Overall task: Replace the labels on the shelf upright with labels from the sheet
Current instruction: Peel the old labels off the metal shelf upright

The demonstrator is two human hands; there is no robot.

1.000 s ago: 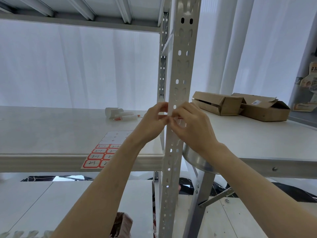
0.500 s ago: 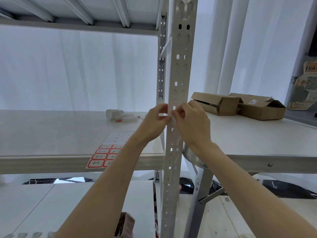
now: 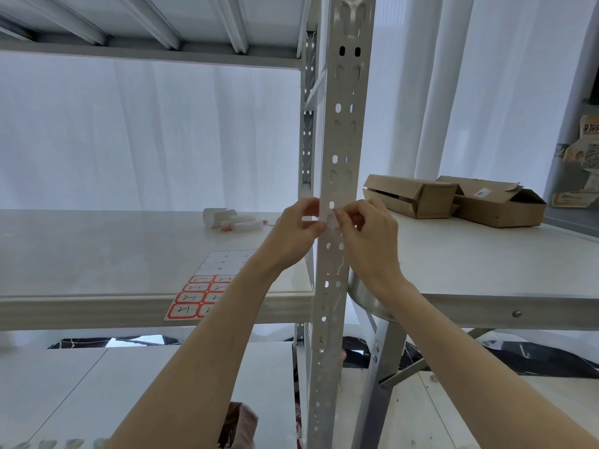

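The grey perforated shelf upright [image 3: 338, 131] runs vertically through the middle of the view. Both hands meet on its front face at shelf height. My left hand [image 3: 296, 230] comes in from the left, its thumb and fingertips curled at the upright's left edge. My right hand [image 3: 371, 236] comes in from the right, thumb and forefinger pinched on a small pale label [image 3: 333, 222] against the upright. The label's print is hidden by my fingers. The label sheet [image 3: 197, 294] lies on the shelf board at the front edge, with red-bordered labels in its near rows and blank backing beyond.
White tubes and a small cup [image 3: 231, 220] lie further back on the shelf board [image 3: 81, 254]. Two open cardboard boxes [image 3: 453, 197] sit on the white table [image 3: 486, 264] to the right. A round metal rim [image 3: 364, 298] sits under the table edge beside the upright.
Both hands stay at the same spot on the upright. My right hand's fingers have drawn together into a tighter pinch, and the view has tilted slightly upward.
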